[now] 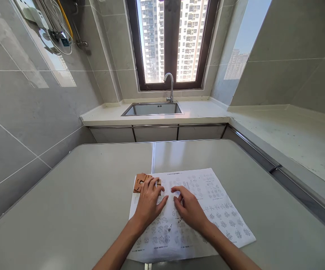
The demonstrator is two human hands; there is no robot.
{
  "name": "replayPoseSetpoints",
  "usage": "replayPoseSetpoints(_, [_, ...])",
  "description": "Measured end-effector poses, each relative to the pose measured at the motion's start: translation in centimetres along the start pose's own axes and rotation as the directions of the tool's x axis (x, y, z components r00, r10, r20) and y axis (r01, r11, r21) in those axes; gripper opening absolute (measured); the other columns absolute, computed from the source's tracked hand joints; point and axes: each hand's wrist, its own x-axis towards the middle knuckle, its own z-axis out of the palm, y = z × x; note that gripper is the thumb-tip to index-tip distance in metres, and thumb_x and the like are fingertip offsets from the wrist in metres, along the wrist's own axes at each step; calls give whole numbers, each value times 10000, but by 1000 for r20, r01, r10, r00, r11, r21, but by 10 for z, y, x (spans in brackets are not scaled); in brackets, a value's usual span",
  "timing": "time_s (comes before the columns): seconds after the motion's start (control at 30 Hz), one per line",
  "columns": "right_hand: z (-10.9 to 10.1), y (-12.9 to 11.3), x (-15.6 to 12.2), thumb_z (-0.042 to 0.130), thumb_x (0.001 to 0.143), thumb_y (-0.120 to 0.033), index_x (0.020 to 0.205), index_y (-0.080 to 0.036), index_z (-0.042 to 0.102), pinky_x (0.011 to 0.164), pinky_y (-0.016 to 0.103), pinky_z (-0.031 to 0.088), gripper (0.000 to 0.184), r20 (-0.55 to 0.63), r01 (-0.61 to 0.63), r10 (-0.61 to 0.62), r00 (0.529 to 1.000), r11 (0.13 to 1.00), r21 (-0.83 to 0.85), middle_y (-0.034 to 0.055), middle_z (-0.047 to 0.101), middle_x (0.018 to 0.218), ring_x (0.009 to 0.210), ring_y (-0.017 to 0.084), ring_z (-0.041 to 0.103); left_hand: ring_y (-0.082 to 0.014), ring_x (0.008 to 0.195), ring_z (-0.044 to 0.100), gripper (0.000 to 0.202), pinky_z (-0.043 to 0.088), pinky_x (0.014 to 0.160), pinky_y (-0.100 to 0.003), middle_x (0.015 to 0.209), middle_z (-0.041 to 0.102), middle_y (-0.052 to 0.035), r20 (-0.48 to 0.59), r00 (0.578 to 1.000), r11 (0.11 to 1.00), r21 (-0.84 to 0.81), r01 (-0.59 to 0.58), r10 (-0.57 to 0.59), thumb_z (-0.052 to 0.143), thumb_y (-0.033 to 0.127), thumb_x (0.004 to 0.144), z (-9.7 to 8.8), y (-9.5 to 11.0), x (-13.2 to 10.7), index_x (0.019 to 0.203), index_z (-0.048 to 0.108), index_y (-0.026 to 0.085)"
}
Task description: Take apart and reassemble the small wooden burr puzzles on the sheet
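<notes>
At lower centre, a printed sheet [220,215] is overlain by the right hand [191,209], its fingers curled, thumb and index parted, nothing seen between them. By the left hand [149,204], thumb spread wide, brown cardboard [138,184] at the sheet's upper-left corner is partly covered, not clasped. Beyond the table [80,198], a sink [151,109] is set below a window [172,48] at upper centre.

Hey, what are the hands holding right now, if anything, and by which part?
No hold shows: the left hand lies over the brown pieces; the right hand, fingers bent, is over the printed sheet.
</notes>
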Motion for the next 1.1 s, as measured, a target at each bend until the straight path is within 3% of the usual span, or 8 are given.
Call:
replayPoseSetpoints(0.13, [-1, -2, 0, 489, 976, -208, 1169, -229, 628, 676, 314, 522, 239, 14, 17, -17, 1000, 1000, 1, 52, 712, 1026, 676, 169, 621, -364, 1387, 459, 132, 463, 1094, -613, 1380, 583, -118, -76, 997, 999, 26, 33, -31, 569, 162, 967, 1, -2, 1, 1035, 655, 237])
replayPoseSetpoints(0.27, [-2, -4, 1, 484, 979, -196, 1149, -235, 647, 677, 315, 517, 239, 28, 31, -31, 999, 1000, 0, 47, 721, 1033, 678, 169, 615, -334, 1335, 514, 203, 473, 1084, -557, 1327, 615, -107, -81, 995, 999, -5, -54, 54, 522, 112, 967, -8, 5, 3, 1053, 650, 243])
replayPoseSetpoints(0.33, [-3, -4, 1, 480, 990, -203, 1119, -240, 665, 669, 312, 514, 229, 38, 38, -38, 999, 999, -1, 43, 731, 1008, 681, 173, 618, -295, 1162, 624, 186, 535, 977, -481, 1184, 666, -95, -54, 992, 992, -50, -115, 112, 525, 142, 972, -12, 11, 2, 1052, 653, 252])
replayPoseSetpoints(0.4, [-4, -4, 0, 492, 997, -220, 1076, -241, 680, 663, 308, 513, 205, 44, 42, -42, 998, 999, 0, 39, 740, 969, 691, 180, 631, -230, 888, 686, 180, 561, 775, -365, 966, 691, -60, 14, 983, 975, -132, -178, 181, 516, 169, 977, -12, 17, -1, 1058, 650, 257])
replayPoseSetpoints(0.47, [-4, -4, 0, 518, 991, -230, 1034, -239, 686, 665, 306, 514, 173, 52, 43, -43, 998, 999, 1, 36, 746, 940, 704, 185, 643, -178, 645, 654, 185, 496, 597, -291, 762, 665, -10, 96, 963, 950, -213, -228, 253, 495, 165, 968, -9, 22, -6, 1049, 637, 252])
replayPoseSetpoints(0.53, [-5, -3, 0, 529, 984, -224, 1010, -238, 687, 671, 304, 513, 161, 58, 42, -42, 997, 999, -1, 34, 749, 935, 725, 188, 655, -160, 518, 603, 161, 415, 512, -269, 630, 617, 27, 156, 943, 936, -245, -252, 294, 492, 150, 936, -3, 25, -10, 983, 615, 244])
replayPoseSetpoints(0.7, [-5, -2, 0, 503, 1011, -232, 1001, -244, 699, 677, 295, 506, 197, 60, 41, -41, 997, 999, 5, 37, 754, 955, 809, 201, 685, -157, 484, 577, 110, 353, 504, -260, 567, 578, 46, 224, 931, 942, -246, -231, 287, 505, 144, 892, 2, 25, -12, 862, 545, 242])
replayPoseSetpoints(1.1, [-4, 0, 1, 514, 1015, -204, 1005, -244, 701, 699, 292, 501, 192, 64, 44, -44, 997, 999, 8, 29, 753, 964, 829, 198, 686, -145, 509, 572, 107, 348, 534, -251, 606, 598, 49, 238, 933, 943, -263, -207, 271, 510, 135, 899, 1, 22, -11, 873, 527, 238])
